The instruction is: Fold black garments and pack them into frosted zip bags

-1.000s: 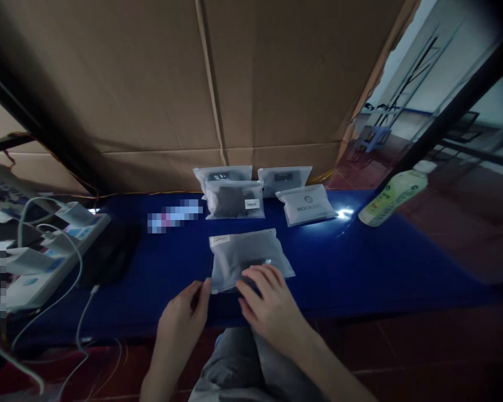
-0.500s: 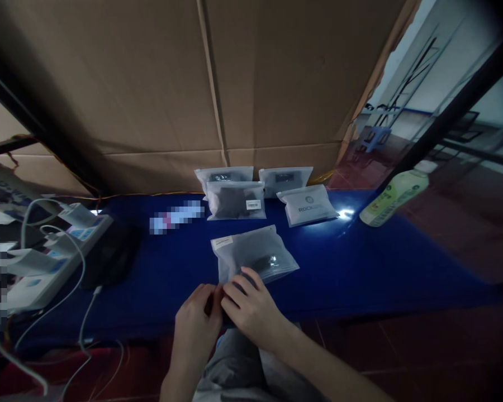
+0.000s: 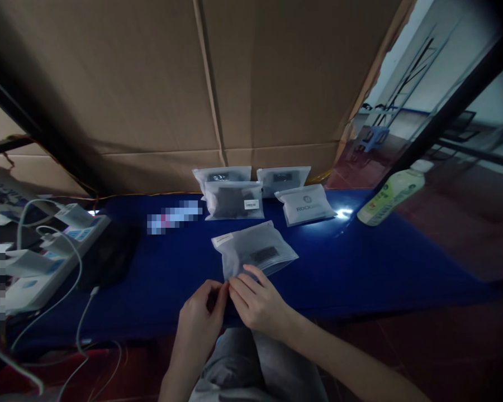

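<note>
A frosted zip bag (image 3: pixel 251 243) with a small white label at its far left corner lies on the blue tabletop, its near edge toward me. Something dark shows through the plastic. My left hand (image 3: pixel 203 312) pinches the bag's near left corner between thumb and fingers. Close against it, my right hand (image 3: pixel 257 301) has its fingertips closed on the same edge, with one finger raised a little over the bag. The fingertips hide the corner itself.
Behind stand several similar bags, among them one with a barcode label (image 3: pixel 235 201) and one with printed lettering (image 3: pixel 305 205). A drink bottle (image 3: pixel 388 195) is at the right. A power strip (image 3: pixel 54 268) with chargers and white cables lies left. A cardboard wall (image 3: pixel 159 84) closes the back.
Both hands have shifted slightly to the right along the bag's near edge. The bag has turned and flattened a little, and the dark patch inside shows more clearly.
</note>
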Motion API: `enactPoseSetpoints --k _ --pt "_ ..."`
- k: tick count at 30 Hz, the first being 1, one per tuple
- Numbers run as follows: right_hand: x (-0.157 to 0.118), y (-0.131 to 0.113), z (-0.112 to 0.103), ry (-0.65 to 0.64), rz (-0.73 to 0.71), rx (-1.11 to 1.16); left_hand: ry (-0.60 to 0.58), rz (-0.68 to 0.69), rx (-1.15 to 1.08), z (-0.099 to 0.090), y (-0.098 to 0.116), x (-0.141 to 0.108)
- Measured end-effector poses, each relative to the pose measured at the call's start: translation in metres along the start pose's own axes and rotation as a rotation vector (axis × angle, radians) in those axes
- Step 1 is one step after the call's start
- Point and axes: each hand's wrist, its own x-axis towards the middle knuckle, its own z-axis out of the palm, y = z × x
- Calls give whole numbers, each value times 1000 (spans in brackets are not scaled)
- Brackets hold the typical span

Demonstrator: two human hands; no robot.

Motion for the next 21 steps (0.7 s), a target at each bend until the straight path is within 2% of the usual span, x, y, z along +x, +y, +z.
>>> enactPoseSetpoints --k 10,14,17,21 --pt "4 -2 1 1 -39 -5 -19 -55 -20 2 -4 2" --pt "2 -7 3 17 -29 8 -41 46 87 5 -6 -1" --pt "1 -10 4 13 -5 24 -2 132 148 9 -8 -5" --pt "0 -11 3 7 19 37 32 173 150 12 -11 -8"
